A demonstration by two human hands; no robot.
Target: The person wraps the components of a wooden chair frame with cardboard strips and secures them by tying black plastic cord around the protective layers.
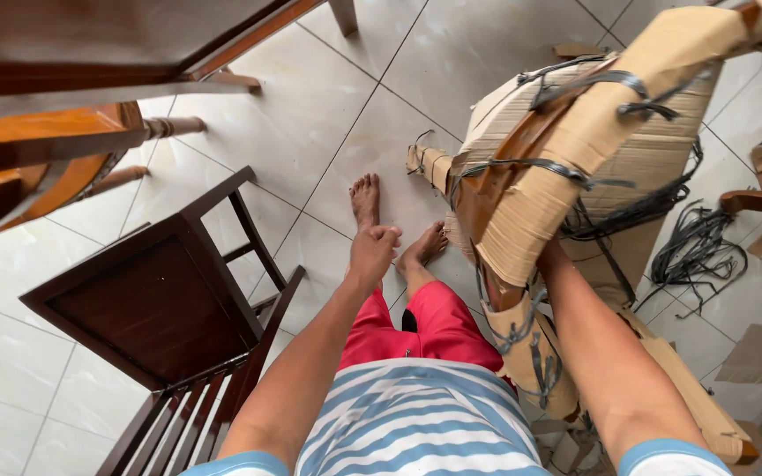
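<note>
Nearest the camera is a blue-and-white striped shirt of soft knit, and below it red shorts, both worn by the person whose arms reach out from the bottom edge.

The left hand is held out over the floor, fingers curled into a loose fist; whether anything thin is pinched inside it cannot be told. Just beyond that hand are two bare feet on the tiles.

The right forearm runs up to the cardboard-wrapped chair, and the right hand disappears under the edge of the wrapping, so its grip cannot be seen. This bundle stands touching the person's right side. Its corrugated brown cardboard is folded around curved wooden parts and bound with flat black plastic straps, some loose and twisted. A reddish polished wooden member shows through a gap in the wrapping.

Left of the left hand, close by, stands a dark brown wooden chair with a flat square seat and slatted back, smooth and glossy.

Right of the bundle, a tangle of cut black straps lies on the floor, with flat cardboard scraps near it.

Farther left of the left hand is an orange-brown wooden chair with turned rungs, and above it the edge of a dark wooden table. Underneath all lies a glossy pale tiled floor with thin grout lines.
</note>
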